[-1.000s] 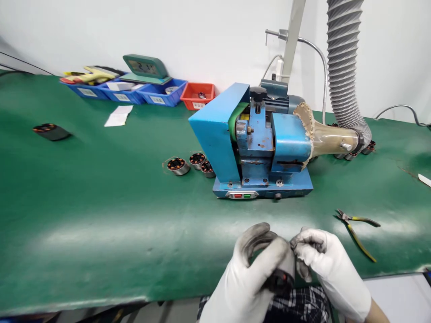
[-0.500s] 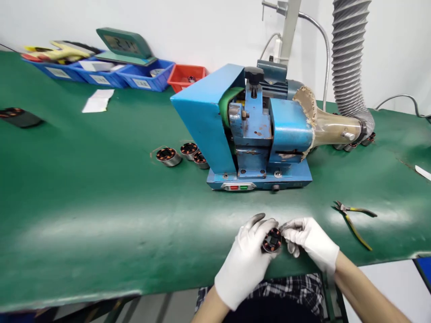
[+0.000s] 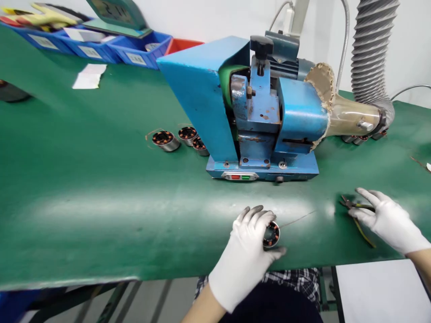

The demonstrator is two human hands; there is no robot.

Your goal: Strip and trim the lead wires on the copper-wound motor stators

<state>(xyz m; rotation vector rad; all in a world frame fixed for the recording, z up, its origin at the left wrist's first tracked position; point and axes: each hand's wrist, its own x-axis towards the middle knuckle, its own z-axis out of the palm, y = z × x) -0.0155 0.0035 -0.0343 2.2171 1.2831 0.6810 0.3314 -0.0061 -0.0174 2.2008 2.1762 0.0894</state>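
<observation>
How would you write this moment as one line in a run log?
left hand: around copper-wound part, thin wire extending toward pliers | right hand: open at pliers | nearby: blue machine, similar parts

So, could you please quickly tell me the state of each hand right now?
Left hand: closed on a copper-wound ring.
Right hand: open, spread at the pliers; whether it touches them cannot be told.

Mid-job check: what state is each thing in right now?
Left hand: gripping the wound ring part.
Wound ring part: held, thin wire trailing to the right.
Right hand: open, at the pliers.
Pliers: on the table, handles apart.
Belt machine: cannot tell whether running.
Blue bins: uncovered.
Clock: digits showing, blurred.
Gray hose: joined to the sleeve.
</observation>
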